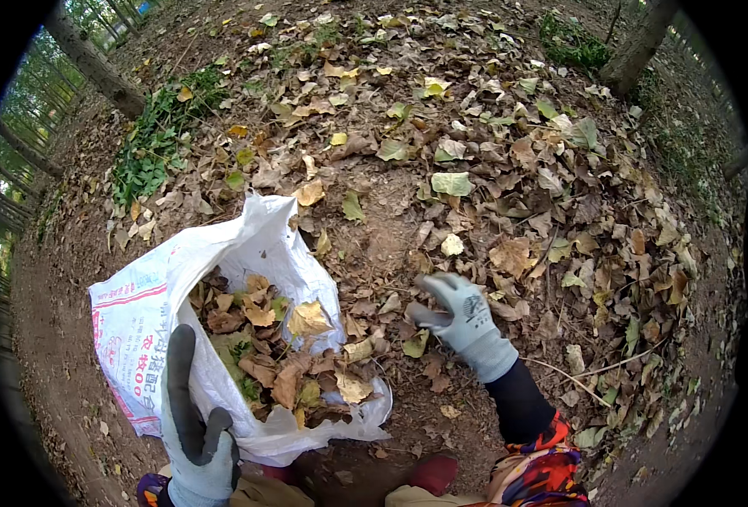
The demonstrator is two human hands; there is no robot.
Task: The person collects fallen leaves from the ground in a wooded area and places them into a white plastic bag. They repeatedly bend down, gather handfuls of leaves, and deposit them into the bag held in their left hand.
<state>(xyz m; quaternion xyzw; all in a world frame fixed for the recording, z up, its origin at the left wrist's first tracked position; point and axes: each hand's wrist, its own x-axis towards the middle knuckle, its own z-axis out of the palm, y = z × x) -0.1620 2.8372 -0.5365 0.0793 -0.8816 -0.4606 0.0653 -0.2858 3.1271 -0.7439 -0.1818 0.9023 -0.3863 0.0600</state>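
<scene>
A white woven sack [218,234] with printed writing lies before me, its mouth facing right and partly spread. Dry brown and yellow leaves [285,380] fill the mouth and spill over its lower lip. Against the sack's near left side rests my left hand [199,443], in a grey glove with dark coating. One long finger points up along the fabric; whether the hand grips the sack is not plain. My right hand [462,314], gloved alike, hovers over or touches leaf litter right of the mouth. Its fingers are apart and hold nothing.
Fallen leaves [538,184] cover the ground ahead and to the right. A thin twig [570,379] lies beyond my right wrist. Tree trunks [95,63] stand at the upper left and upper right [640,47]. Green plants [149,146] grow near the left trunk. My red shoe [434,475] shows below.
</scene>
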